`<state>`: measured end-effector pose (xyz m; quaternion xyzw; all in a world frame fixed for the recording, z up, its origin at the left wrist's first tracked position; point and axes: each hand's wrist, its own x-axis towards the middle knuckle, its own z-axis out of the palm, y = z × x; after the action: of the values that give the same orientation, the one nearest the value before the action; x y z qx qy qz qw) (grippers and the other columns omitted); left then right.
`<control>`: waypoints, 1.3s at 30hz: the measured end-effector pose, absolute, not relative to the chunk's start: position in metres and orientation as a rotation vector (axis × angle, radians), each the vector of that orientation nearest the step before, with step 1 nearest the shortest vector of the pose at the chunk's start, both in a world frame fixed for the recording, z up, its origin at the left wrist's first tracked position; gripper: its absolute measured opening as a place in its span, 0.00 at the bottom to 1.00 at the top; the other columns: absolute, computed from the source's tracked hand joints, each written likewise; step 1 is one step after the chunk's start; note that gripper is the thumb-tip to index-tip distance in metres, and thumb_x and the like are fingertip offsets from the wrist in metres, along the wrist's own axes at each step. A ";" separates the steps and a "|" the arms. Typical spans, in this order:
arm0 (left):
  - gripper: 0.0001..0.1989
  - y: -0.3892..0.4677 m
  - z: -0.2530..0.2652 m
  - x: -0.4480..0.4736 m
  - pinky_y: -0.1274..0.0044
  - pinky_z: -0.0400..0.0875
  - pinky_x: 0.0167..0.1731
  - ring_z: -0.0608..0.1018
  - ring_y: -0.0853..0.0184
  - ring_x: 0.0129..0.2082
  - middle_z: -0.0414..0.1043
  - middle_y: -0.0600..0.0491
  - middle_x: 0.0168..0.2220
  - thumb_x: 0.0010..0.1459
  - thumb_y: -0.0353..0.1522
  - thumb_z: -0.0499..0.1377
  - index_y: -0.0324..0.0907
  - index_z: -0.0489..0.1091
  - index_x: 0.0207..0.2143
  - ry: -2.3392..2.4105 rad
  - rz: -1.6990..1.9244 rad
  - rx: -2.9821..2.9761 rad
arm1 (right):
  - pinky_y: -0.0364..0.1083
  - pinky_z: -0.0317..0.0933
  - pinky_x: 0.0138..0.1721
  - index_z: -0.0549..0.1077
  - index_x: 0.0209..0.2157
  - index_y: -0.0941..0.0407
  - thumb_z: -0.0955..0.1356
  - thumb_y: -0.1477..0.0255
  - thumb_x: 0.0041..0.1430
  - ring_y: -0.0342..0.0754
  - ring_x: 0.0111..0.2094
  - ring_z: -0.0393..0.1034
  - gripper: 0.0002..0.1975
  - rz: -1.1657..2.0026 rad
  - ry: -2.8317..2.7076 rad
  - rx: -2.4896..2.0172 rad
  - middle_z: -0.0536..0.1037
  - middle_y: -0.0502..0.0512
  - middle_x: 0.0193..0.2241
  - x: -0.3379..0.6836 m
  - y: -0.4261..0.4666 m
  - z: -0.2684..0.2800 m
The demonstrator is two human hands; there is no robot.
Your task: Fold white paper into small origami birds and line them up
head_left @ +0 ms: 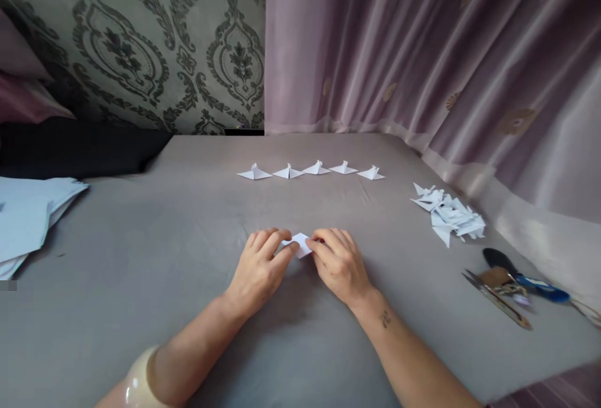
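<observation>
A small folded white paper shows as a diamond shape between my two hands, just over the grey table cover. My left hand pinches its left corner between thumb and fingers. On the opposite side, my right hand grips the right corner the same way. The fingers hide both side corners of the paper. Beyond the hands, several folded paper birds stand in a row, the middle one among them, with wings spread flat and small upright tips.
To the right lies a heap of folded white paper pieces. Nearer are a pair of tweezers and a blue-and-black handled tool beside keys. A stack of white paper sheets sits at the left, below a black cloth. Curtains border the right.
</observation>
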<state>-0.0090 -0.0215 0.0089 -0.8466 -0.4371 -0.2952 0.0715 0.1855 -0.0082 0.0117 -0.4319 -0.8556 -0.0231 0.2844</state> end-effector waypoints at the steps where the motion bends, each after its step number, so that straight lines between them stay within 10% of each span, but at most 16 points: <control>1: 0.10 -0.021 0.009 -0.008 0.71 0.62 0.37 0.72 0.61 0.41 0.75 0.48 0.42 0.63 0.25 0.51 0.42 0.71 0.39 -1.311 -0.826 -2.553 | 0.48 0.58 0.41 0.76 0.38 0.55 0.59 0.79 0.65 0.49 0.38 0.66 0.14 -0.080 -2.319 -1.164 0.76 0.56 0.37 0.185 -0.008 0.010; 39: 0.09 -0.001 -0.004 -0.006 0.68 0.66 0.43 0.72 0.61 0.39 0.71 0.48 0.36 0.59 0.36 0.58 0.41 0.75 0.30 -2.291 -0.974 -2.623 | 0.42 0.58 0.32 0.73 0.26 0.55 0.67 0.70 0.58 0.40 0.26 0.65 0.08 0.611 -1.840 -1.735 0.71 0.50 0.32 0.167 -0.012 0.004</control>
<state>-0.0058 -0.0008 -0.0041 -0.7050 -0.6157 -0.2618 -0.2351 0.1672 -0.0122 0.0041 -0.6428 -0.6815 0.2263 0.2667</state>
